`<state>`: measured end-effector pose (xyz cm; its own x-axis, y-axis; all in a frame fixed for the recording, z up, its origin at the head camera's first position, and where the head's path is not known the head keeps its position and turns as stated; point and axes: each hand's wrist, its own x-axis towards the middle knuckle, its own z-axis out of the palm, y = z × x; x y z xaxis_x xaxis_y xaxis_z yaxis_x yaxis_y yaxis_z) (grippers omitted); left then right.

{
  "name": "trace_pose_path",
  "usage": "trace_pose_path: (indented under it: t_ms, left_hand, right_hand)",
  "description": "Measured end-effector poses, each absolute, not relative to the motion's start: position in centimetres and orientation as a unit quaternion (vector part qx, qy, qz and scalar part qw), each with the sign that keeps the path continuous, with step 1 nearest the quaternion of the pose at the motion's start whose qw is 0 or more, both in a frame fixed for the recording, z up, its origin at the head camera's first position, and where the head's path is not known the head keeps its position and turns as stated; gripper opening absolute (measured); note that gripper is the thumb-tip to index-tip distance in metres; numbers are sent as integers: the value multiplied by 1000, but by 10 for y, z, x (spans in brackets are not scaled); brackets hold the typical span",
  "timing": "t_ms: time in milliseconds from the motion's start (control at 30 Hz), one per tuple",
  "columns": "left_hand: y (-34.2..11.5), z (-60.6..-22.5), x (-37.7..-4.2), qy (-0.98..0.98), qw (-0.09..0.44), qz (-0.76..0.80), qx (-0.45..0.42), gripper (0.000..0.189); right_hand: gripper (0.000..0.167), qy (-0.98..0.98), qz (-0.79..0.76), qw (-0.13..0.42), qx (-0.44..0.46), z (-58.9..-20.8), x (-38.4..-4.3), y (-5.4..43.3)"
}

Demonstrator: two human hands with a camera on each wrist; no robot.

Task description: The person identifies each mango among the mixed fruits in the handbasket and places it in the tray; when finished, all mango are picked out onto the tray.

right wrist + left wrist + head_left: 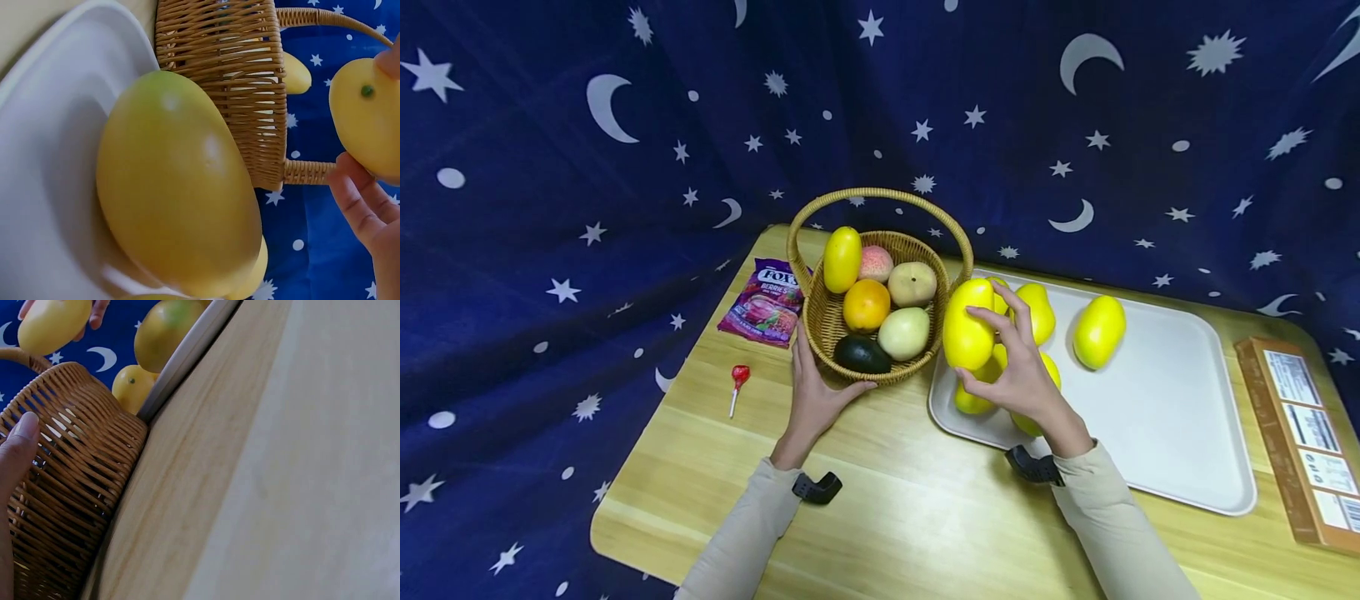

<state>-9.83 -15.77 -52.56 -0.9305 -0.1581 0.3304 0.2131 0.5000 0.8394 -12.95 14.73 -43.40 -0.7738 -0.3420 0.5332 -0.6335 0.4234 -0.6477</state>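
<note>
My right hand [1022, 371] pinches a yellow mango [967, 325] between thumb and fingers. It is raised beside the right rim of the wicker basket [75, 462], over the left end of the white tray [1157, 408]. Around the basket's front left side my left hand [816, 400] holds on, thumb laid along the outer weave. Inside the basket lie another mango [842, 258], a pink peach [875, 262], a flat beige fruit [912, 283], an orange [867, 305], a pale green fruit [904, 333] and a dark avocado [862, 354]. Several more mangoes [178, 187] rest on the tray, partly hidden by my right hand.
Left of the basket is a purple candy bag [765, 304], with a red lollipop [741, 377] in front of it. A brown box [1303, 442] lies beyond the tray's right edge. The basket's tall handle [880, 193] arches above it. A starry blue cloth [925, 100] hangs behind the table.
</note>
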Motion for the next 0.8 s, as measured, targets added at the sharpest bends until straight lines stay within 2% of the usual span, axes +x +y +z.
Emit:
trace_pose_path:
  t_ms: [300,600,800]
  left_hand:
    - [-157,-525,-98,-845,185,-501,-16,144]
    - [-154,-525,-99,-846,184,-500,-16,143]
    - [-157,-525,-99,-844,182,-505,-12,143]
  right_hand:
    - [84,-838,439,186,264,-433,-124,175]
    - [86,-858,432,202,192,-405,-105,218]
    - [88,-862,437,206,152,-409,-102,249]
